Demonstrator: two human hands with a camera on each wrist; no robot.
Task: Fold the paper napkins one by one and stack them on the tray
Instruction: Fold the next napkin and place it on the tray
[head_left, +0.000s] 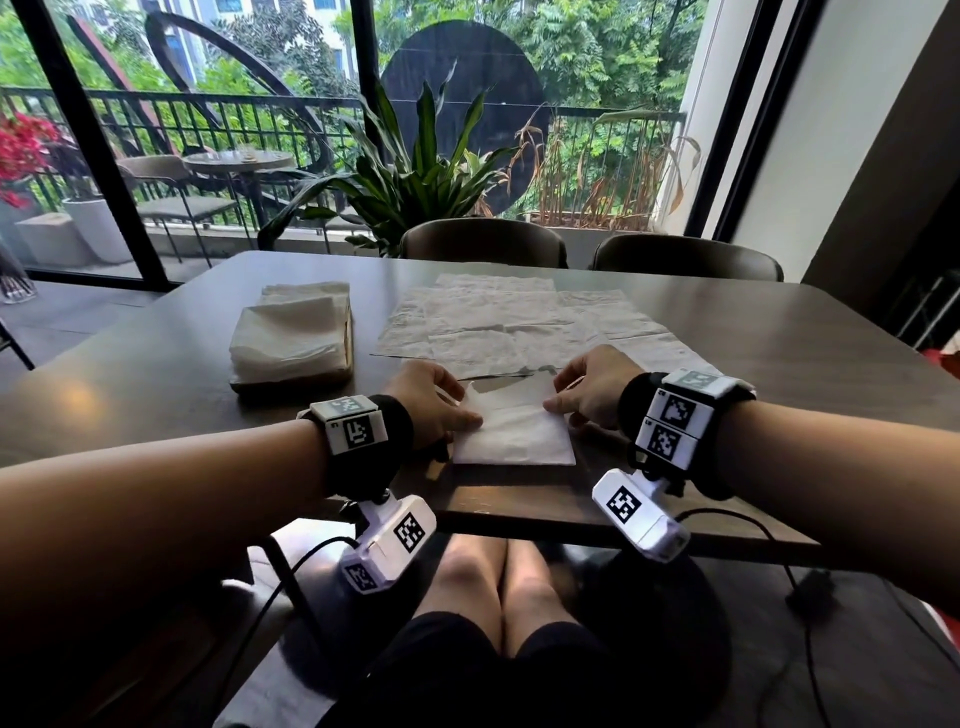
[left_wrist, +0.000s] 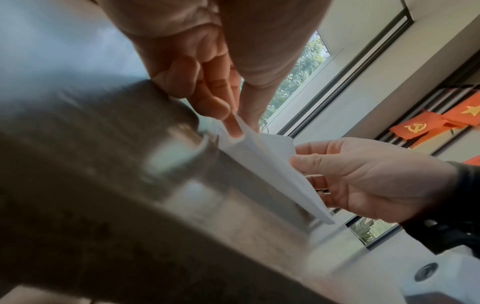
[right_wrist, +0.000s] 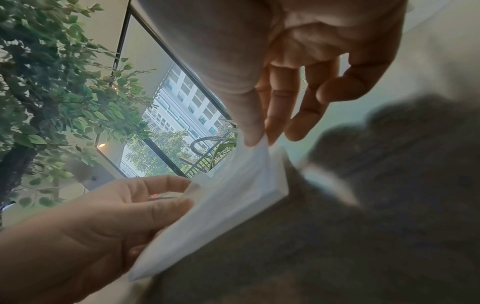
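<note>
One napkin (head_left: 514, 426) in work at near table edge, centre; far half lifted, near half flat on table (head_left: 779, 332).
Left edge pinched by left hand (head_left: 434, 402), thumb against fingertips; right edge pinched likewise by right hand (head_left: 587, 389).
Fold judged about half made, crease not yet pressed.
Folded stack (head_left: 291, 332) seen on tray (head_left: 291, 378), far left.
Unfolded napkins (head_left: 509, 322) spread at far centre, judged several left.

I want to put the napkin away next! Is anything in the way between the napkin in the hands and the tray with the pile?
Nothing visible. The napkin, pinched by the left hand and right hand, has only bare table between it and the tray to the left. The spread napkins lie further back, off that path.
</note>
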